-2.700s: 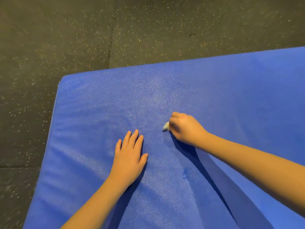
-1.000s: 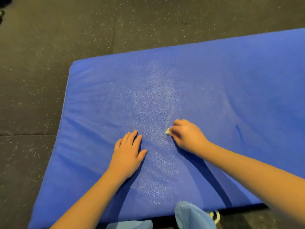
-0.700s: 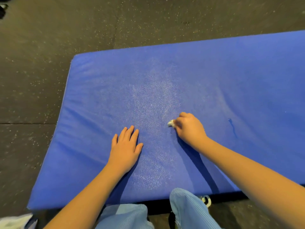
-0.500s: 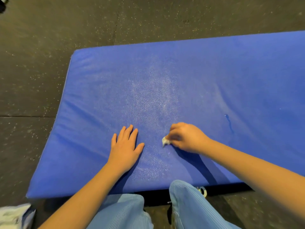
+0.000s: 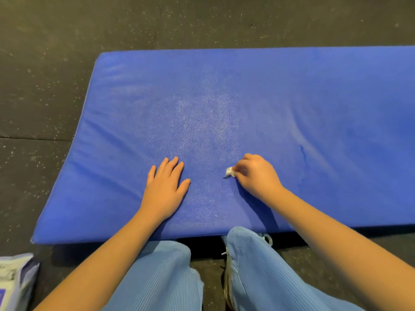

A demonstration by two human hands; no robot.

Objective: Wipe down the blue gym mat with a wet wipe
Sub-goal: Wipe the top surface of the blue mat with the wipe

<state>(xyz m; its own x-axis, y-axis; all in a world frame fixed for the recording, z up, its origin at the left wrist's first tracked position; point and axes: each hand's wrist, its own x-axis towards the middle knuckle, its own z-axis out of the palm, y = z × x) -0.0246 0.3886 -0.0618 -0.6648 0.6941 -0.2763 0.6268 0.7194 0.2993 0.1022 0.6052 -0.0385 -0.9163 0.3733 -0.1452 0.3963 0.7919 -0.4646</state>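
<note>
The blue gym mat (image 5: 280, 97) lies flat on a dark speckled floor and fills the middle of the head view. My right hand (image 5: 257, 176) grips a small crumpled white wet wipe (image 5: 230, 172) and presses it onto the mat near its front edge; only a corner of the wipe shows past my fingers. My left hand (image 5: 165, 187) rests flat on the mat to the left of it, fingers straight and spread. A paler, glistening patch runs up the mat beyond and between the hands.
Dark rubber floor (image 5: 40, 86) surrounds the mat on the left and far side. My knees in light blue ribbed trousers (image 5: 157, 277) are at the mat's front edge. A wipe packet (image 5: 13, 279) lies on the floor at the bottom left. A shoe (image 5: 228, 265) shows between the legs.
The view has pulled back, so the mat's front edge, my knees and the packet now show. My right hand slid the wipe back toward me. My left hand stayed flat in place.
</note>
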